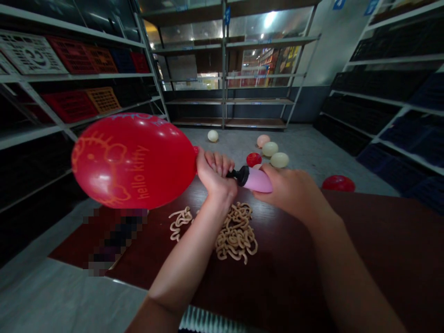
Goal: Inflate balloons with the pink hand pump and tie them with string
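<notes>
While the left hand (215, 175) has its fingers clamped at the neck (196, 158) of the red balloon (135, 162), at nine o'clock, the right hand (293, 190) grips the pink pump (257, 179) at three; tan strands (238, 233) lie at five.

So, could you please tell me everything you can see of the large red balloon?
The large red balloon looks like glossy rubber, inflated to a smooth oval. It bears orange "hello kitty" lettering, orange cartoon outlines, and blue print along the top. It is held sideways in the air at the left of the view, its narrow end at the left hand's grip, which hides most of the neck.
</notes>
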The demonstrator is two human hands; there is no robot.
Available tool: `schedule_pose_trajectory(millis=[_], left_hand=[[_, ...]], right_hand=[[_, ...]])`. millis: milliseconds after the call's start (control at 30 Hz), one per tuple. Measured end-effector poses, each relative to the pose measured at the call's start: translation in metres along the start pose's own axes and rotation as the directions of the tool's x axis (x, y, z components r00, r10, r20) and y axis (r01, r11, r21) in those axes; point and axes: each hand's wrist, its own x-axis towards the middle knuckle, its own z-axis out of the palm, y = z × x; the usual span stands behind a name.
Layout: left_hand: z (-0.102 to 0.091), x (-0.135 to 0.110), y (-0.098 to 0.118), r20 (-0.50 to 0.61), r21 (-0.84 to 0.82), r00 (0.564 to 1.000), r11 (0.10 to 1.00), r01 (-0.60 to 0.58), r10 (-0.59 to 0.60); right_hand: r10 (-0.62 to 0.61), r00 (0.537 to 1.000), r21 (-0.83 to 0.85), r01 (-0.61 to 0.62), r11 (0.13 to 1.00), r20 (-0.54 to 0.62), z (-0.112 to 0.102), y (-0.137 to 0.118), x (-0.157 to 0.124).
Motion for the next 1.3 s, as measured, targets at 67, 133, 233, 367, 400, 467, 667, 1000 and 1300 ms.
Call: schedule_pose_trajectory(millis=[67, 133, 233, 367, 400, 467, 667, 1000, 1300], left_hand=[[-0.008, 0.011, -0.004, -0.038, -0.028, 0.999, 0.999, 0.032, -0.033], [-0.015, 0.023, -0.006, -0.077, -0.051, 0.995, 0.996, 0.066, -0.070], [-0.026, 0.039, -0.010, -0.128, -0.077, 0.985, 0.992, 0.103, -0.112], [-0.036, 0.053, -0.008, -0.154, -0.087, 0.984, 0.993, 0.082, -0.094], [-0.038, 0.056, -0.005, -0.153, -0.084, 0.985, 0.994, 0.064, -0.076], [-0.040, 0.061, 0.003, -0.156, -0.071, 0.987, 0.997, 0.022, -0.033], [-0.037, 0.068, 0.040, -0.146, -0.043, 0.983, 0.992, -0.118, 0.110], [-0.006, 0.035, 0.063, -0.027, 0.030, 0.958, 0.958, -0.285, 0.285], [0.007, 0.004, 0.031, 0.065, 0.030, 0.980, 0.981, -0.192, 0.190]], right_hand=[[0.008, 1.000, 0.000, -0.008, 1.000, 0.016, 0.006, -0.001, 0.003], [0.021, 0.999, 0.001, -0.021, 1.000, 0.037, 0.013, -0.001, 0.006], [0.029, 0.996, 0.027, -0.032, 0.999, 0.088, 0.024, 0.002, 0.009], [-0.033, 0.995, 0.115, 0.022, 0.993, 0.095, 0.043, 0.017, 0.011], [-0.048, 0.995, 0.131, 0.037, 0.991, 0.085, 0.048, 0.023, 0.011], [-0.038, 0.997, 0.133, 0.028, 0.991, 0.069, 0.059, 0.033, 0.012], [0.017, 1.000, 0.172, -0.020, 0.985, 0.015, 0.070, 0.055, 0.010], [0.052, 0.998, 0.134, -0.049, 0.990, -0.024, 0.042, 0.040, 0.007], [-0.037, 0.987, 0.021, 0.040, 0.999, -0.159, 0.016, 0.006, 0.003]])
